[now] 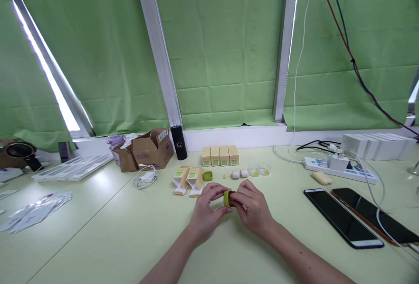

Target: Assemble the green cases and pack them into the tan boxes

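My left hand (207, 210) pinches the left side of a small olive-green case (226, 198) above the table. The fingers of my right hand (254, 209) are at the case's open right side, with some fingertips partly hidden inside it. Beyond my hands lie another green case piece (207, 176), a tiny yellow ring (224, 176), two pale pink pieces (235, 174) and two clear containers (264, 169) with yellow bits in them. Two opened cardboard boxes (181, 178) lie behind my left hand. Several closed small boxes (224, 156) stand in a row behind.
On the right are two phones (343, 218), a beige oval object (322, 178), a power strip (340, 169) with cables and white boxes (376, 146). On the left are a coiled white cable (145, 178), a brown carton (153, 149), a black cylinder (178, 142) and plastic bags (41, 210).
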Demonstrator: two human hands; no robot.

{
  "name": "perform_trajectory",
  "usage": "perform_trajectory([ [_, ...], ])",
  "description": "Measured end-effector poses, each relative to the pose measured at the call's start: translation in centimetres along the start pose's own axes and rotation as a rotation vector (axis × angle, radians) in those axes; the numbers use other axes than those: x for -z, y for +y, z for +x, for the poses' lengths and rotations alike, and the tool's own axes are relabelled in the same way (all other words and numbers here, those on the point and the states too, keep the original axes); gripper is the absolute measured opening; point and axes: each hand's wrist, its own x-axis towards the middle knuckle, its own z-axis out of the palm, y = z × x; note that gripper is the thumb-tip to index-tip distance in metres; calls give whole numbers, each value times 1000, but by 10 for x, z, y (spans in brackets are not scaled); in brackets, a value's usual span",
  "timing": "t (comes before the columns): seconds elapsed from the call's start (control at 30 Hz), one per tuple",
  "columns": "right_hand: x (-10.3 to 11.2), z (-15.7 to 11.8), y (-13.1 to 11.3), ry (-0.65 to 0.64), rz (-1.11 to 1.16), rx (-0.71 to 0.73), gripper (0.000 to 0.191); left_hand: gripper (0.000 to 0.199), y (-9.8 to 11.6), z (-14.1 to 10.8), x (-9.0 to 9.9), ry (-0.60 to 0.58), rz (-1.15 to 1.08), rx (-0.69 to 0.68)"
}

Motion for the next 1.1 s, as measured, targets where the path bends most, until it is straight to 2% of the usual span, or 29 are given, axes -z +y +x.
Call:
perform_trajectory([
  [0.17,2,-1,3,-43,-2,6,22,42,-3,1,2,0,28,-4],
  [0.33,6,-1,3,-92,33,26,30,37,-3,0,4,-2,67,-37],
  [0.5,12,-1,3,-119,74,8,30,35,-3,0,5,4,107,-71],
  [0.63,15,-3,3,-100,75,-16,31,38,-7,1,9,60,128,-81],
  [0.73,15,-3,2,-107,77,-43,44,38,-8,1,11,101,163,-66],
  [0.83,13,-3,0,-167,57,-65,60,36,-7,1,9,106,193,-62],
  [0.97,8,-5,0,-227,67,-82,62,39,-7,0,6,75,224,-101],
  [1.1,4,-8,3,-197,101,-108,62,43,-7,-1,5,66,235,-121],
])
